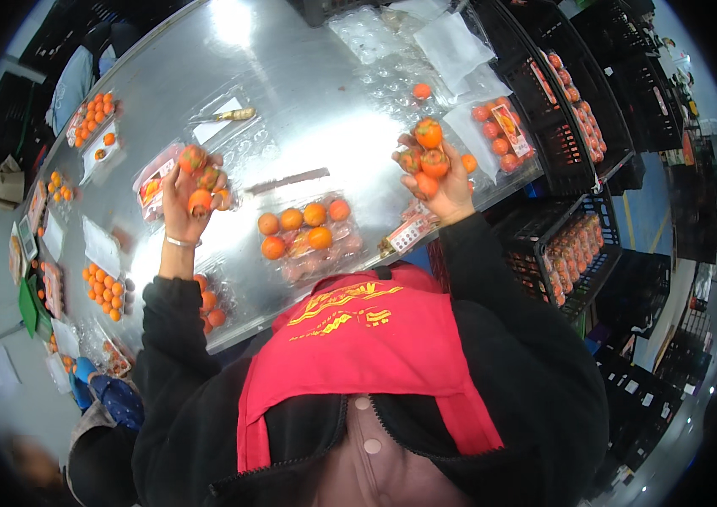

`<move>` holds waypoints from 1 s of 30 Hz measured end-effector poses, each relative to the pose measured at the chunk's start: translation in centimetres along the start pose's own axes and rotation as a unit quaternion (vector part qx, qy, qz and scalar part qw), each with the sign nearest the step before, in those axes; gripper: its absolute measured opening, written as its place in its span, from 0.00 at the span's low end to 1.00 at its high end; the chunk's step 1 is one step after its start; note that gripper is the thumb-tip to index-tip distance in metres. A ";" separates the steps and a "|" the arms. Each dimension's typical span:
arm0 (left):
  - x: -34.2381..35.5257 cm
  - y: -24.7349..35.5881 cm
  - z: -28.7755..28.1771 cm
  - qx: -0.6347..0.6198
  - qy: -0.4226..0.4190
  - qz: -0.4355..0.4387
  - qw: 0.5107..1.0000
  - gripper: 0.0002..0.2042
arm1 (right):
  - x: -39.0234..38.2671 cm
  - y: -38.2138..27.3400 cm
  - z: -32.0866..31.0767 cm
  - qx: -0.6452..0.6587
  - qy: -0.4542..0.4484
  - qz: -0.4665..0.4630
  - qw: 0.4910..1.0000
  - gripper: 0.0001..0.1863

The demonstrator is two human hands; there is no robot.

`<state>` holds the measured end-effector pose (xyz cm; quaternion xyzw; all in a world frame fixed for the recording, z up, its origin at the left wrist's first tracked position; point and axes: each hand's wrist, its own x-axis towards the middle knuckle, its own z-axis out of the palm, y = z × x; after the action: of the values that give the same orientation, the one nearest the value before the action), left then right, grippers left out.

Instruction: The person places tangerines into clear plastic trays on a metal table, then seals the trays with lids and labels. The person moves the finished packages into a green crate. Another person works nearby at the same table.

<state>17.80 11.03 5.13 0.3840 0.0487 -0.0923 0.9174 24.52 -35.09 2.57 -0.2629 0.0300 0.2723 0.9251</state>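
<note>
My left hand [174, 203] is closed around several orange persimmons [193, 158] with green leafy tops, raised over the left part of the metal table [308, 101]. Over the table's right side, my right hand [455, 191] also cradles several persimmons [429, 133], its fingers curled about them. Between the hands and nearer to me lies a clear plastic tray [343, 250]. Its far side is partly filled with orange fruit [320, 238]. Just behind my left hand is a pack with a printed label [151, 189].
Black crates [574, 245] with packed fruit stand at the right edge. Empty clear trays [367, 38] and a wrapped fruit pack [502, 135] lie at the far right. A dark strip [291, 181] crosses the table's middle. More fruit [105, 291] sits left, near another person's blue sleeve [118, 401].
</note>
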 end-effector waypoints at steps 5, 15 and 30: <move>10.7 0.1 6.1 0.028 -0.136 -0.087 0.986 0.28 | 5.0 -2.5 -1.2 -0.006 -0.010 0.003 1.000 0.31; 26.7 -9.6 9.7 0.510 -0.115 -0.175 0.834 0.26 | 10.9 -5.0 -5.8 -0.020 0.032 0.050 0.998 0.34; 25.8 -13.6 5.3 0.814 -0.216 0.007 0.539 0.23 | 17.2 -6.5 -4.7 -0.058 0.115 0.034 0.991 0.28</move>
<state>40.33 -5.56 -4.75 0.9342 -0.2496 -0.1664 0.1931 42.95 -33.68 -1.82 -0.3447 0.1291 0.2728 0.8889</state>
